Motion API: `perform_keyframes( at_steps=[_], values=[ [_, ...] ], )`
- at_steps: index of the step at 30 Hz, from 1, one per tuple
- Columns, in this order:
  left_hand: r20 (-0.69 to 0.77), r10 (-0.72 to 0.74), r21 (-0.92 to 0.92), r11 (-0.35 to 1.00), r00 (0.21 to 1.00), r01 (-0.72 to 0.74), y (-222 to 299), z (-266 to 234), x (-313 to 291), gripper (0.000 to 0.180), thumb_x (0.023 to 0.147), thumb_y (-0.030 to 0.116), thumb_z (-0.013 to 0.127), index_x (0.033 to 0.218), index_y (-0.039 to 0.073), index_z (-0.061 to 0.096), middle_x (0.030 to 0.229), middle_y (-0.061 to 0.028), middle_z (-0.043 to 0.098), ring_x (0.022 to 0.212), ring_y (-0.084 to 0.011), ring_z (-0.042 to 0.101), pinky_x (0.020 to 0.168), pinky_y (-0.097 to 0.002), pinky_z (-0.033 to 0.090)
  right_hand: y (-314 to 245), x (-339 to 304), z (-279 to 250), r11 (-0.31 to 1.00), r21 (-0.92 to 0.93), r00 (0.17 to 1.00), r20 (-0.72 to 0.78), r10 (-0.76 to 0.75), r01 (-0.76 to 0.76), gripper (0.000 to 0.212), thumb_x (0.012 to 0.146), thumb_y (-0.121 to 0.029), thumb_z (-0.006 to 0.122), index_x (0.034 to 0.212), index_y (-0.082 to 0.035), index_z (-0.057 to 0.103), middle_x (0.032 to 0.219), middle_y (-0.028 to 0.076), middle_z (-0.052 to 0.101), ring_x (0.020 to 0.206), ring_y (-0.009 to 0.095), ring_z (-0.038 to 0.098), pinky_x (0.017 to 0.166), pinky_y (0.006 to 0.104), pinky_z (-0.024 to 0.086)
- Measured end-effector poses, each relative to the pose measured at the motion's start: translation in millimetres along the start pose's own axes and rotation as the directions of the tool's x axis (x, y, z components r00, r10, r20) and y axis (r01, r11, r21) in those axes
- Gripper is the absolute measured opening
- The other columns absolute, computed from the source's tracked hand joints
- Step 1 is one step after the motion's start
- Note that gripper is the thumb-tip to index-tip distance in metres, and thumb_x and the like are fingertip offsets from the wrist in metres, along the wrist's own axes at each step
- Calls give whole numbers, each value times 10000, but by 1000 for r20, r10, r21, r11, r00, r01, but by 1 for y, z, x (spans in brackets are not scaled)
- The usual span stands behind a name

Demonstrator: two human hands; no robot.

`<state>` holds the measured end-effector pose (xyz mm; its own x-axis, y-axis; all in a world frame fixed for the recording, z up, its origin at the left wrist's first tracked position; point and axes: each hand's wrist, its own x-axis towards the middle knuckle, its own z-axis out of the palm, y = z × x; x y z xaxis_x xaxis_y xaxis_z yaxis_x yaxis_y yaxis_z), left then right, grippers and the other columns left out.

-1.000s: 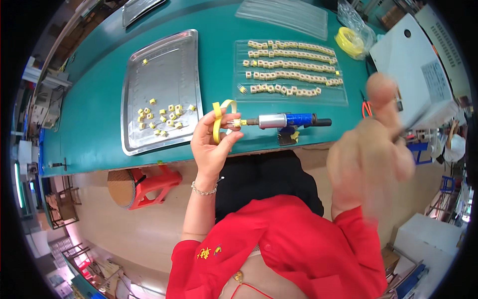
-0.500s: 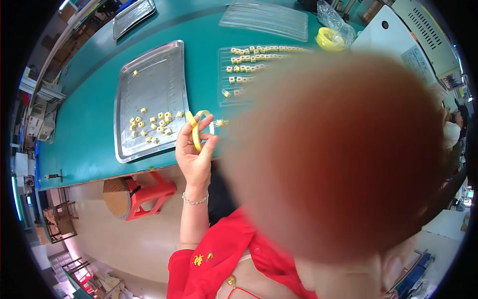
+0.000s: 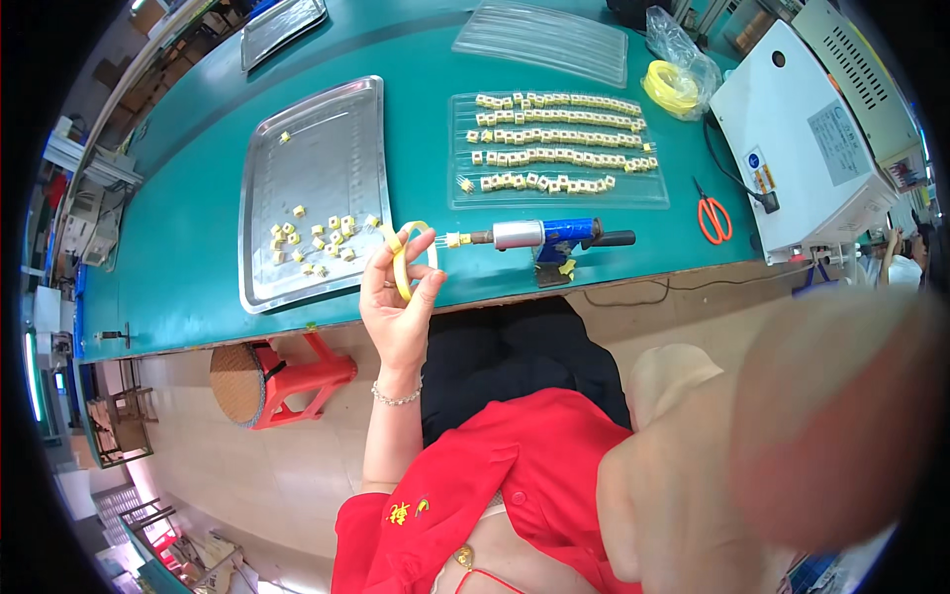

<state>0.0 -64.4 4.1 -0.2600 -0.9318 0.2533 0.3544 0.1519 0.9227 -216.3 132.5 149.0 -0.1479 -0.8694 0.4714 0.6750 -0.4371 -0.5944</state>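
Note:
My left hand (image 3: pixel 401 307) is closed round a thin roll of yellow tape (image 3: pixel 401 273), fingers through and around its ring. Right beside its fingertips, a small yellow bobbin with metal pins (image 3: pixel 455 240) sits on the left end of a blue and silver spindle fixture (image 3: pixel 544 235) at the table's front edge. My right hand (image 3: pixel 831 426) is raised very close to the camera at the lower right; it is badly blurred, so its fingers cannot be made out. Left of my left hand, a metal tray (image 3: pixel 327 109) bears several loose yellow bobbins (image 3: pixel 336 236).
A clear plastic tray (image 3: pixel 554 201) holds rows of bobbins on the green table (image 3: pixel 188 247). Orange-handled scissors (image 3: pixel 712 220) lie by a white machine (image 3: pixel 802 148). Behind are a clear lid (image 3: pixel 544 40) and a bag with yellow rolls (image 3: pixel 673 87). A red stool (image 3: pixel 307 381) stands below.
The blurred right hand has moved down and to the right, uncovering the spindle fixture, the bobbin rows and the scissors. My left hand keeps its hold on the tape roll.

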Motion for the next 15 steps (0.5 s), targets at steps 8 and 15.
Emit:
perform_keyframes(
  at_steps=[8,15],
  values=[
    [37,23,-142,990,999,-17,29,-6,-34,264,943,65,372,1184,-27,432,1094,-253,564,671,-117,593,409,-144,357,84,91,-5,808,-586,997,4,83,-65,160,803,46,524,940,31,605,838,78,577,656,67,514,583,180,398],
    [318,-127,-260,941,940,215,31,4,-52,286,948,88,362,1201,-32,421,1091,-217,577,703,-117,600,419,-143,379,123,91,-28,521,-752,853,-103,511,-403,143,790,-24,641,924,24,630,784,0,526,659,34,475,571,174,373]
  ],
)
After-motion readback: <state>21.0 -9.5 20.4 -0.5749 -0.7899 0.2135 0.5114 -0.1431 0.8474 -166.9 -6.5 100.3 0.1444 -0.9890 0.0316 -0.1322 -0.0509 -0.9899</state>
